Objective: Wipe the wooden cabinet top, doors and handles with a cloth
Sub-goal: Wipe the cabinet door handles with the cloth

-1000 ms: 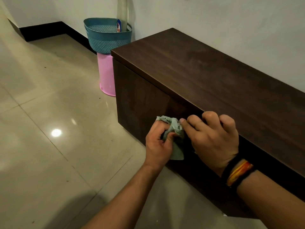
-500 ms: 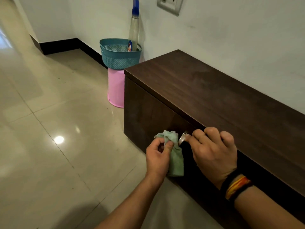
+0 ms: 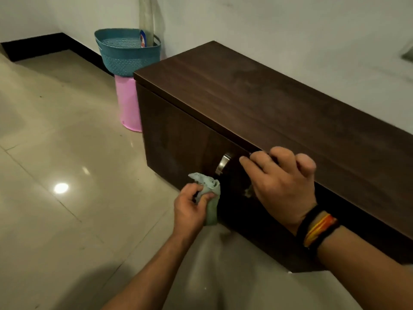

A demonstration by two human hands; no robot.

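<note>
A low dark wooden cabinet (image 3: 257, 104) runs along the white wall, its top and front doors (image 3: 174, 139) in view. A curved metal handle (image 3: 223, 163) shows on the front. My left hand (image 3: 190, 209) is shut on a bunched pale green cloth (image 3: 209, 198), just below and left of the handle, apart from it. My right hand (image 3: 279, 182) curls its fingers over the top edge of a door right of the handle. A second handle is mostly hidden behind that hand.
A teal basket (image 3: 127, 54) holding a spray bottle (image 3: 146, 21) sits on a pink bucket (image 3: 128, 104) at the cabinet's left end. Glossy beige floor tiles (image 3: 55, 153) spread to the left. A black skirting (image 3: 33, 44) lines the far wall.
My left hand with the cloth has dropped down off the handle, which now shows fully. My right hand stays on the door's top edge.
</note>
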